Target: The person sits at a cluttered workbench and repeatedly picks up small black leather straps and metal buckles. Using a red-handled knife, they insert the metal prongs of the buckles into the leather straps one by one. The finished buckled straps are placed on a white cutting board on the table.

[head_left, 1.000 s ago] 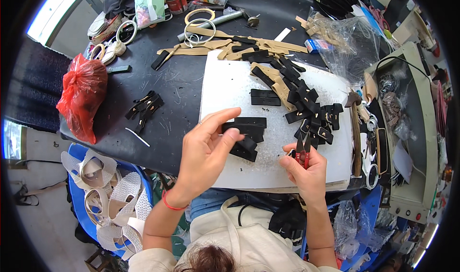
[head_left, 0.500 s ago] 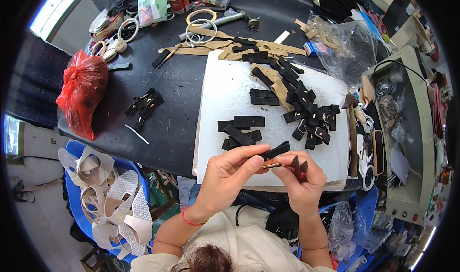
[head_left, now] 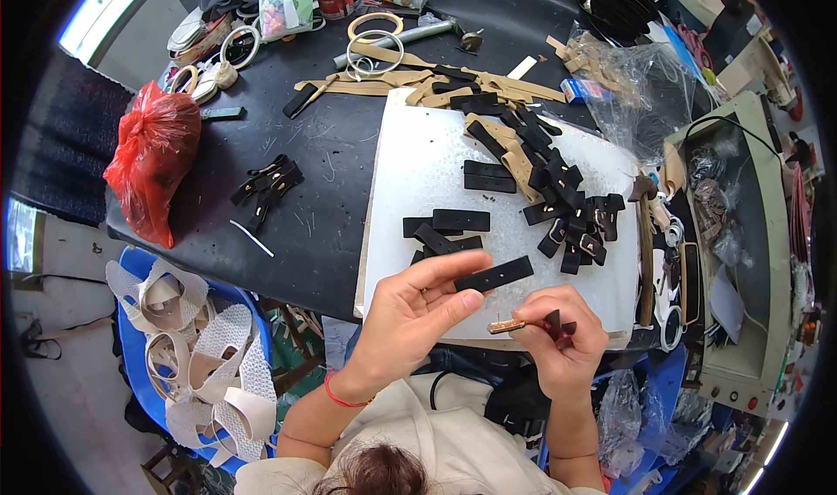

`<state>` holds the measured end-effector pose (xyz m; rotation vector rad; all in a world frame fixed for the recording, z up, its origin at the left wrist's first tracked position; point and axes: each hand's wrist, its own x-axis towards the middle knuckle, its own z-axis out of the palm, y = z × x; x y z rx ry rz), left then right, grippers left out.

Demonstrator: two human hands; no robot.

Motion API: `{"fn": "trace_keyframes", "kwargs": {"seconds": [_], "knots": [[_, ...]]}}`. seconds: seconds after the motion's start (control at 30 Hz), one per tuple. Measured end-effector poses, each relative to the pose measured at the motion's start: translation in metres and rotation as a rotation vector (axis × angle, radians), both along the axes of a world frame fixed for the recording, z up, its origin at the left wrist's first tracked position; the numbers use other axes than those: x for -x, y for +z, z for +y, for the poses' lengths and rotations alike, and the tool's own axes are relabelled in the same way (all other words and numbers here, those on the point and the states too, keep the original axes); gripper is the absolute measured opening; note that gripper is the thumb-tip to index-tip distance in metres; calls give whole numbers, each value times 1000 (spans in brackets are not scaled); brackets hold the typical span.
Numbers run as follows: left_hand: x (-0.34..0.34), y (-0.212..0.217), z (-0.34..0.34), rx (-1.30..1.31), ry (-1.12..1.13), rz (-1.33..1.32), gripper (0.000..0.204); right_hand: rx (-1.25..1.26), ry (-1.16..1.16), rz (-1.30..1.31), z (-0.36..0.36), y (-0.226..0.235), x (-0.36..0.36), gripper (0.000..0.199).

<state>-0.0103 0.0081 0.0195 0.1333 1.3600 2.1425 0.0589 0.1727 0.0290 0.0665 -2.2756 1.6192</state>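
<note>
My left hand [head_left: 410,312] pinches a short black strap [head_left: 494,274] with small holes along it. The strap lies nearly level above the white board [head_left: 410,146]. My right hand [head_left: 565,338], a little lower and to the right, grips a small gold buckle [head_left: 506,326] between thumb and fingertip. Dark pointed tips of a small hand tool [head_left: 560,324] stick out of the same hand; the rest is hidden. Strap and buckle are apart. Beyond the left hand lie several loose black straps [head_left: 462,221]. A heap of black straps with gold buckles [head_left: 571,225] lies to the right.
Tan strips [head_left: 410,78] and rings [head_left: 376,29] lie at the back. A red plastic bag [head_left: 153,159] stands on the left of the black table [head_left: 323,259], near a small black strap pile [head_left: 268,184]. A blue basket [head_left: 139,338] of white straps is lower left; a hammer [head_left: 645,233] lies right.
My hands have drawn apart, the right one moving slightly right and down with the buckle. The black strap has turned from edge-on to show its flat face and holes.
</note>
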Motion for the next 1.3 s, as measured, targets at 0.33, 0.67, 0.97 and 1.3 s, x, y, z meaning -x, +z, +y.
{"fn": "trace_keyframes", "kwargs": {"seconds": [0.33, 0.67, 0.97, 1.3], "knots": [[-9, -1, -4, 11, -57, 152, 32, 16, -115, -96, -3, -8, 4, 19], [-7, -14, 0, 88, -49, 358, 26, 320, -91, -170, -9, -15, 4, 22], [-9, -3, -2, 53, -94, -1, 24, 649, -57, -506, -7, 1, 9, 26], [7, -9, -9, -148, -273, -337, 38, 836, 1, -540, -3, -6, 16, 20]]}}
